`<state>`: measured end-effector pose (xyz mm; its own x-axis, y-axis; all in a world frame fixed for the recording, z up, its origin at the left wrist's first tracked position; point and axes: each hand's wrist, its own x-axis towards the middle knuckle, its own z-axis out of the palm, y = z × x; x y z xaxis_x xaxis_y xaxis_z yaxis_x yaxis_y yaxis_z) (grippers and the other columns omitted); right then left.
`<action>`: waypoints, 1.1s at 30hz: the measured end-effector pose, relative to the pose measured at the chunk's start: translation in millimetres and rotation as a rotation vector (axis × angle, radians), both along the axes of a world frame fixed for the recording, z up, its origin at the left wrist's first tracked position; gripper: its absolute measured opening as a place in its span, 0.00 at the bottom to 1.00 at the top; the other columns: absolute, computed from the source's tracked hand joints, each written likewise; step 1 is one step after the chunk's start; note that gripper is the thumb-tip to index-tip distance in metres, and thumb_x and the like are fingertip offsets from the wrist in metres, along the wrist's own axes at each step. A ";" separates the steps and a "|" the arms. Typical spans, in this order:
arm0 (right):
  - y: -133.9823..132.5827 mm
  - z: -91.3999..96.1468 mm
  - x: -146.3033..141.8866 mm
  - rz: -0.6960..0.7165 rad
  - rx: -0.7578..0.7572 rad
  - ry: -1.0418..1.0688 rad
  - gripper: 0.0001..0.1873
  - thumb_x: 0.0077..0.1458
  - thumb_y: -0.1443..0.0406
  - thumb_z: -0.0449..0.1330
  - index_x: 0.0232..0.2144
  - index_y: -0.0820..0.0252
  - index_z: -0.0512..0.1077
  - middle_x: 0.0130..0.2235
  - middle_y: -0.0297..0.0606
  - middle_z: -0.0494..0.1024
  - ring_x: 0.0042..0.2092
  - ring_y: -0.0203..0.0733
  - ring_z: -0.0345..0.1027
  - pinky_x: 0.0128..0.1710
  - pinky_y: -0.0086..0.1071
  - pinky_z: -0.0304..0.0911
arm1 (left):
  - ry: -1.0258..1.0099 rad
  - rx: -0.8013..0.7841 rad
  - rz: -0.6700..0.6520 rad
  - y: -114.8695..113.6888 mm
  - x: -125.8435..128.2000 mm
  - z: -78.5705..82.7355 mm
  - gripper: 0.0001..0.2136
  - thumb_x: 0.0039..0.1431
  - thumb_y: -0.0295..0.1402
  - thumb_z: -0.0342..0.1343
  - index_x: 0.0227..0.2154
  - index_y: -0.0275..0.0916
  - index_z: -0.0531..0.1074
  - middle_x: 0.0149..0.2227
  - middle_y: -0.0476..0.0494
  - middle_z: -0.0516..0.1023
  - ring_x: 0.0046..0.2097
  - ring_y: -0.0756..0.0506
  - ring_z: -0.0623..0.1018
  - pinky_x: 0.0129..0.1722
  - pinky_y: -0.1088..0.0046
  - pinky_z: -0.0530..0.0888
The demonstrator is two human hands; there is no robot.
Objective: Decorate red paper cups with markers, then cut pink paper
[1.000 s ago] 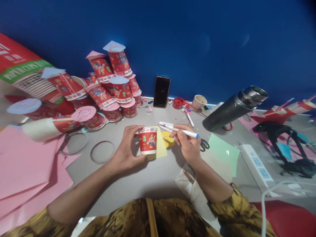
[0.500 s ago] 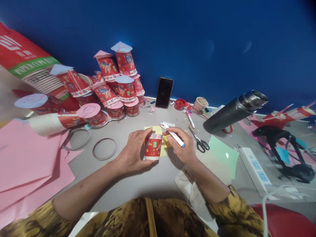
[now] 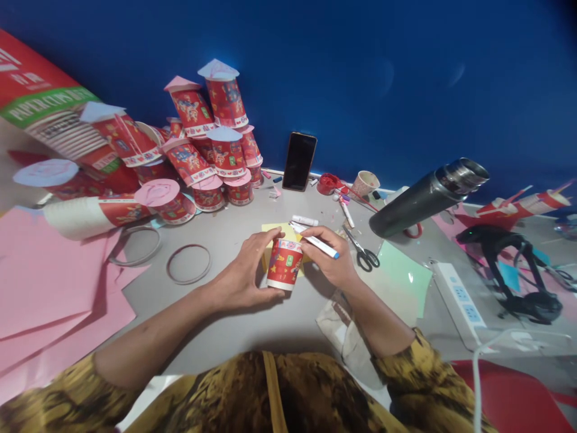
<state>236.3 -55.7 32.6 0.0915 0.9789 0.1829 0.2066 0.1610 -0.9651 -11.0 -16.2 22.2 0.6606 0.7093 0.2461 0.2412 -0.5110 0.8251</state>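
Desk scene, positions given from the black phone (image 3: pixel 300 161), which leans upright against the blue wall (image 3: pixel 360 72) at the far edge of the grey table (image 3: pixel 270 325).

Far left of the phone and nearer the person, loose pink paper sheets (image 3: pixel 49 282) overlap on the table. Directly left of the phone stands a heap of red printed cups (image 3: pixel 202 150), several of them capped with paper discs. To the phone's right a dark flask (image 3: pixel 424 198) lies on its side. In front of the flask is a pale green sheet (image 3: pixel 403 279), with a white power strip (image 3: pixel 457 294) beyond it.

Straight in front of the phone, toward the person, the left hand (image 3: pixel 246 276) is wrapped around the side of a red paper cup (image 3: pixel 283 264). The cup is mouth down on a yellow sheet (image 3: pixel 274 231). The right hand (image 3: pixel 331 258) touches the cup's top edge and pinches a white marker (image 3: pixel 318 242), with its blue end pointing right. Scissors (image 3: pixel 363 252) lie just right of that hand.
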 end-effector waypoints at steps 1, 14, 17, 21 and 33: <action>0.5 0.3 1.4 -0.003 -0.021 0.018 0.13 0.57 0.55 0.72 0.42 0.55 0.82 0.40 0.38 0.87 0.40 0.45 0.79 0.43 0.37 0.74 | 0.002 -0.026 0.001 0.9 -0.2 0.9 0.50 0.50 0.45 0.77 0.73 0.47 0.59 0.71 0.31 0.68 0.71 0.21 0.68 0.72 0.39 0.65; -13.8 8.1 -3.9 -0.069 0.402 -0.123 0.08 0.70 0.59 0.67 0.41 0.54 0.84 0.37 0.40 0.87 0.36 0.43 0.81 0.37 0.36 0.75 | 0.021 0.180 0.114 8.2 -2.7 7.4 0.36 0.57 0.35 0.68 0.67 0.45 0.61 0.63 0.35 0.73 0.64 0.32 0.76 0.65 0.47 0.77; -19.1 14.0 -10.4 0.018 0.526 -0.207 0.03 0.68 0.65 0.67 0.40 0.54 0.82 0.34 0.37 0.87 0.34 0.43 0.80 0.36 0.36 0.75 | 0.011 0.227 0.104 9.2 -3.8 5.4 0.37 0.58 0.33 0.68 0.68 0.46 0.60 0.63 0.36 0.72 0.64 0.33 0.76 0.64 0.48 0.77; -20.3 15.9 -15.8 0.025 0.593 -0.272 0.03 0.67 0.67 0.66 0.39 0.54 0.80 0.32 0.37 0.86 0.32 0.42 0.79 0.34 0.36 0.74 | 0.019 0.278 0.095 8.6 -3.1 5.2 0.36 0.60 0.34 0.69 0.68 0.47 0.60 0.62 0.36 0.73 0.63 0.33 0.77 0.62 0.50 0.79; -18.3 13.6 -16.5 0.082 0.617 -0.328 0.03 0.69 0.68 0.65 0.40 0.55 0.78 0.32 0.37 0.85 0.32 0.42 0.79 0.35 0.35 0.73 | 0.021 0.299 0.099 8.6 -2.7 1.9 0.38 0.58 0.32 0.69 0.69 0.48 0.60 0.62 0.36 0.74 0.62 0.32 0.77 0.61 0.48 0.79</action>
